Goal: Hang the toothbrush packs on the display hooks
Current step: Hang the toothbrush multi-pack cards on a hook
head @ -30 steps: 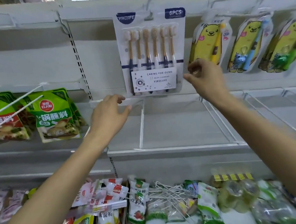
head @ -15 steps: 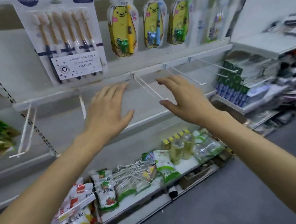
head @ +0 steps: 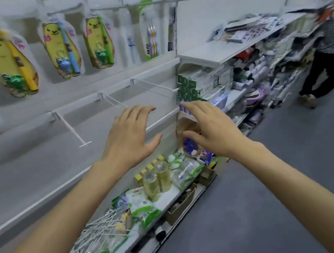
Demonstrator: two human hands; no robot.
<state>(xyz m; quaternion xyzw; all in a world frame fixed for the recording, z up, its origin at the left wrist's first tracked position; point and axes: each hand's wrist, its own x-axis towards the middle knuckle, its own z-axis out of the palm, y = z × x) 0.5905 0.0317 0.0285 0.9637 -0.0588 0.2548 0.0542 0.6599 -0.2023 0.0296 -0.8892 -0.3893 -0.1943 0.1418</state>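
While the fingers [head: 137,114] of the left hand [head: 128,137] are spread and only loosely bent, they hold nothing, and the thumb sticks out to the right. The right hand [head: 211,129] is the same: fingers apart and relaxed, palm down, nothing between them. The two hands hang side by side in the air, near each other but not touching, in front of the grey shelf unit [head: 39,160] and above its lowest shelf.

Just beyond the left hand, three bare wire hooks [head: 73,130] stick out from a rail towards the aisle; the nearest ends in a small crossbar. None carries anything.

The toothbrush packs hang on the row of hooks above, far and to the left of the hands. Three are yellow bear-shaped packs: one with a yellow brush [head: 8,62] at far left, one with a blue brush [head: 62,51] and one with a green brush [head: 99,44]. To the right of them hang a clear pack [head: 129,35], too blurred to read, and a green-topped pack [head: 149,31] with two brushes.

On the bottom shelf below the hands lie a heap of loose white hooks [head: 105,225], green-and-white bags [head: 143,210] and two clear jars [head: 157,180]. At far right, a person in a striped top and dark trousers [head: 327,58] stands in the grey-floored aisle.
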